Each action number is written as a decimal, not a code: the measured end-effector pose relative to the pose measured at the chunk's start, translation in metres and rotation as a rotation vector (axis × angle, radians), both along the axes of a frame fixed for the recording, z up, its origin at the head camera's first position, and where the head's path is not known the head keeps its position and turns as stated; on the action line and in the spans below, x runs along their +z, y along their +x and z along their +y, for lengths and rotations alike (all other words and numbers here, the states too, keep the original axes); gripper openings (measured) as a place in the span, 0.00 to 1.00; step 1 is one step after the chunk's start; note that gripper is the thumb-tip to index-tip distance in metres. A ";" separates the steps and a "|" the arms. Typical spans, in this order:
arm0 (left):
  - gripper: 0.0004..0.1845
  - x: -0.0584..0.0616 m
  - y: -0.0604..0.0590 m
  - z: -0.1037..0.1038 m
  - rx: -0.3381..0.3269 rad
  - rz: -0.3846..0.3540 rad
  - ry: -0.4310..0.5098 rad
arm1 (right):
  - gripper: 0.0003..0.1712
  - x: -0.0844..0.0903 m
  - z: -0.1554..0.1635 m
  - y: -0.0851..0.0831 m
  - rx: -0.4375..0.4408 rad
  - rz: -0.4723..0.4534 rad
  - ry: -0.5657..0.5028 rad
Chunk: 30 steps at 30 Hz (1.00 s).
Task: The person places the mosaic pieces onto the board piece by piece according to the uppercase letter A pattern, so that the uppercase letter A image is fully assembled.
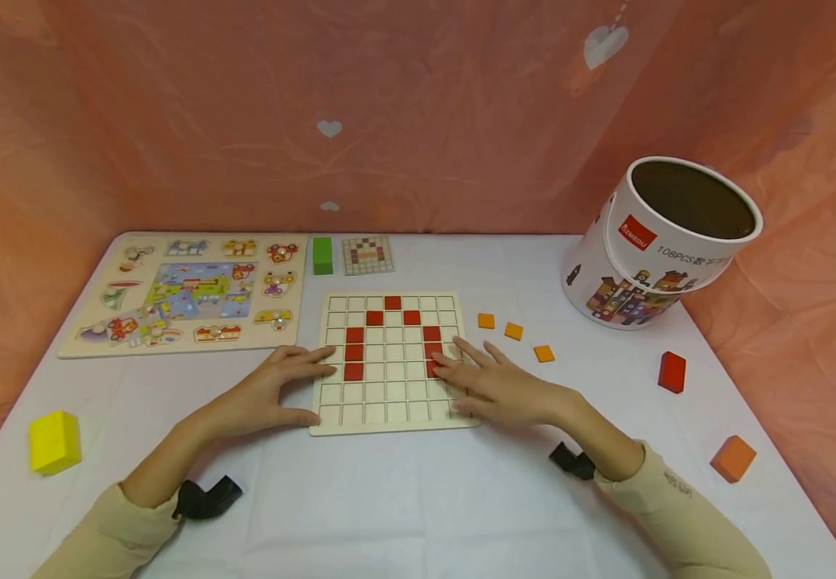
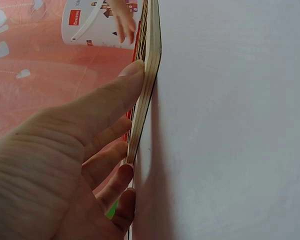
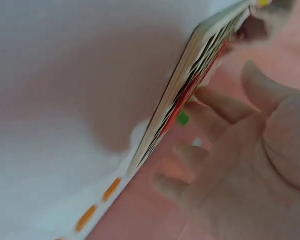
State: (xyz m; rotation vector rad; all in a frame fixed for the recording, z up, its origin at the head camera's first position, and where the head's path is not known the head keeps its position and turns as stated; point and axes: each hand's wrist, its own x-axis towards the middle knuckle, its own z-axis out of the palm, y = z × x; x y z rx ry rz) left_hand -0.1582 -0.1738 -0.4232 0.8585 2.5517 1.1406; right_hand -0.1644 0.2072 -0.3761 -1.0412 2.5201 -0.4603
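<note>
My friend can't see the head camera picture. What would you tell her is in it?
Two hands rest on a wooden grid board partly filled with red tiles: the left hand touches its left edge, the right hand lies flat on its right side. Three orange tiles, a round tub and a picture puzzle sit on the white table.

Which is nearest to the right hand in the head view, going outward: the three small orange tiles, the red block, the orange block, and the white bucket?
From the right hand:
1. Three small orange tiles, just beyond the fingers, to the right of the grid board.
2. Red block, farther right.
3. Orange block and white bucket, near right edge and far right corner; too close to call.
</note>
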 end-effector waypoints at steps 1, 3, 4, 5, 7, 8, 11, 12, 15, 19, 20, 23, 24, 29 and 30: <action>0.36 0.000 0.000 0.000 0.000 0.001 -0.002 | 0.35 -0.001 0.005 -0.003 -0.024 -0.022 -0.060; 0.36 0.000 0.000 0.000 0.000 0.002 -0.002 | 0.35 -0.002 0.020 -0.013 -0.100 -0.057 -0.197; 0.36 0.000 0.000 0.000 -0.002 0.003 -0.002 | 0.35 -0.004 0.029 -0.019 -0.149 -0.065 -0.262; 0.36 0.000 0.000 0.001 -0.002 0.004 -0.003 | 0.35 -0.005 0.039 -0.025 -0.191 -0.063 -0.317; 0.36 0.000 0.000 0.001 0.000 0.002 -0.003 | 0.32 -0.008 0.061 -0.038 -0.265 -0.066 -0.404; 0.36 0.000 0.000 0.001 0.001 0.002 -0.002 | 0.31 -0.009 0.072 -0.044 -0.294 -0.074 -0.423; 0.36 -0.001 0.000 0.001 0.002 0.002 0.000 | 0.26 -0.014 0.101 -0.055 -0.355 -0.105 -0.432; 0.36 -0.001 0.000 0.000 0.002 0.003 0.000 | 0.25 -0.016 0.107 -0.057 -0.366 -0.121 -0.435; 0.36 -0.001 0.000 0.000 0.002 0.007 -0.001 | 0.22 -0.020 0.119 -0.059 -0.376 -0.138 -0.440; 0.36 -0.001 0.000 -0.001 0.003 0.007 0.000 | 0.20 -0.023 0.124 -0.059 -0.349 -0.146 -0.428; 0.36 -0.002 0.000 -0.001 0.003 0.006 0.002 | 0.20 -0.023 0.124 -0.058 -0.344 -0.148 -0.417; 0.36 -0.002 0.000 -0.001 0.001 0.001 0.002 | 0.19 -0.021 0.123 -0.057 -0.341 -0.153 -0.379; 0.36 -0.002 0.000 -0.001 0.001 0.001 0.002 | 0.18 -0.021 0.122 -0.057 -0.341 -0.151 -0.370; 0.36 -0.001 0.000 -0.001 0.003 -0.002 0.000 | 0.17 -0.016 0.115 -0.055 -0.322 -0.135 -0.341; 0.36 -0.001 0.000 -0.001 0.003 -0.001 0.000 | 0.17 -0.015 0.113 -0.055 -0.320 -0.133 -0.337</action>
